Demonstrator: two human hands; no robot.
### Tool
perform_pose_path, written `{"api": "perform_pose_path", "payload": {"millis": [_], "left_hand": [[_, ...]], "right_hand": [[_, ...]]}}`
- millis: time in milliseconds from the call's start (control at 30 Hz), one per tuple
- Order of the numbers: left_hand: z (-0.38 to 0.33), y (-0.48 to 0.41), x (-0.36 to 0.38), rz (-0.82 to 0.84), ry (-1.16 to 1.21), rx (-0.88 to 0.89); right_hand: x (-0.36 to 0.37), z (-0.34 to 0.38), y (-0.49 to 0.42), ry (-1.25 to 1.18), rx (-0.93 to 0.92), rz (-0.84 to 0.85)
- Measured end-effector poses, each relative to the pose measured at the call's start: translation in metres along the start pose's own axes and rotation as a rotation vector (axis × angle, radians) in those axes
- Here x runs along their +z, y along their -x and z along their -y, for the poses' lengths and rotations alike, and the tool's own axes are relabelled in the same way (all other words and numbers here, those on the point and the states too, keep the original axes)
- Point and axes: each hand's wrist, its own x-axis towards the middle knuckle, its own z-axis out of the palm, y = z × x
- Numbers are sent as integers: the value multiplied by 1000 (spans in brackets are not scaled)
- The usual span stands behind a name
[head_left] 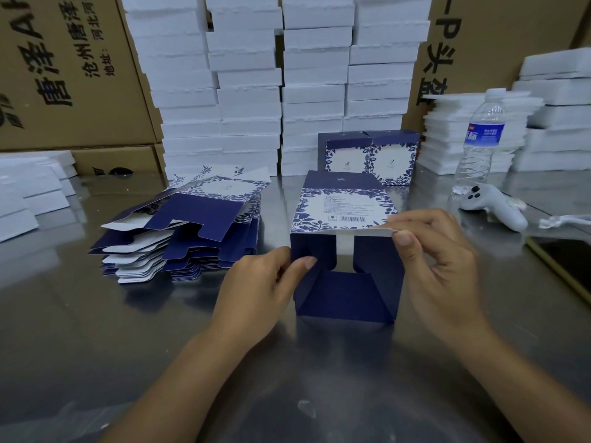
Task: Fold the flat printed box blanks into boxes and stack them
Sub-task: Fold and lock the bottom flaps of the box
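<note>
Navy-and-white printed box (343, 206), part-folded, stands mid-counter (96, 346), its open flap end facing the near edge. Left hand (256, 289) pinches the box's left wall, fingers (300, 263) curled onto it; right hand (444, 260) pinches the near right corner of the printed top panel. Flat blanks (192, 225) lie stacked toward the left edge; two finished boxes (371, 155) stand side by side toward the far edge.

Both hands (265, 282) (438, 260) on half-folded box (345, 251); flat blanks (192, 231) beside
</note>
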Motion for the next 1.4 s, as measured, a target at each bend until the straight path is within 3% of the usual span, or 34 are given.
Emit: {"api": "perform_pose_path", "payload": {"millis": [167, 967, 1167, 1400], "left_hand": [[2, 3, 5, 167, -68, -34], [6, 3, 9, 283, -74, -109], [8, 3, 9, 389, -211, -130], [8, 4, 11, 375, -132, -159]], "right_hand": [[-2, -3, 0, -3, 51, -10], [-2, -7, -1, -17, 59, -18], [-2, -7, -1, -14, 60, -14], [-2, -8, -1, -23, 65, -13]]}}
